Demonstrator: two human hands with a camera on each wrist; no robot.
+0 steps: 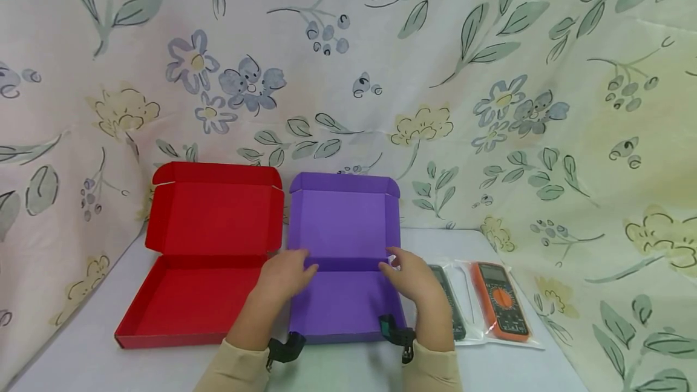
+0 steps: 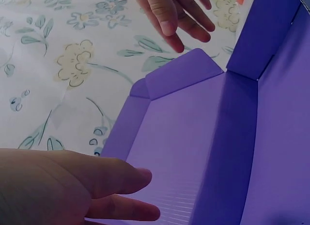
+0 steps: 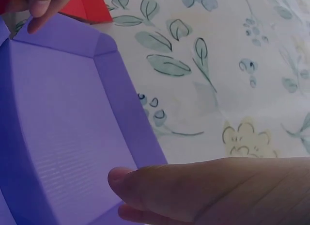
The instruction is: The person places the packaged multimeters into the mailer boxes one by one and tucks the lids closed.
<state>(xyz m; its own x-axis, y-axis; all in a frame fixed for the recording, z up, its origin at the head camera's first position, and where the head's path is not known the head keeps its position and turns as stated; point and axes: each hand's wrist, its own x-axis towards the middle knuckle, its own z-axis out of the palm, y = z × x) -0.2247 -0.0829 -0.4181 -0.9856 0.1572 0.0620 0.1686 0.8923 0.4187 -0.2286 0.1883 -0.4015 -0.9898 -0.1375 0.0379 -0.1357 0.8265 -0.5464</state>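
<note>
A purple cardboard box [image 1: 344, 301] stands open with its lid raised at the back, its inside bare. Beside its left edge is my left hand [image 1: 285, 272], thumb and fingers reaching over the rim near the fold of the lid. In the left wrist view the thumb [image 2: 131, 179] and a finger are nearly straight, overlapping the lid. On the opposite side, my right hand [image 1: 414, 274] is held at the right edge, close to the lid's side flap. Its thumb [image 3: 131, 179] points inward, and its fingers hang loose in the left wrist view. Neither hand holds anything.
An open red box [image 1: 212, 301] stands left of the purple one. To the right lie an orange multimeter [image 1: 501, 301] and a dark green device [image 1: 451, 301], both in clear bags on the white table [image 1: 174, 368]. A floral cloth [image 1: 348, 77] hangs behind.
</note>
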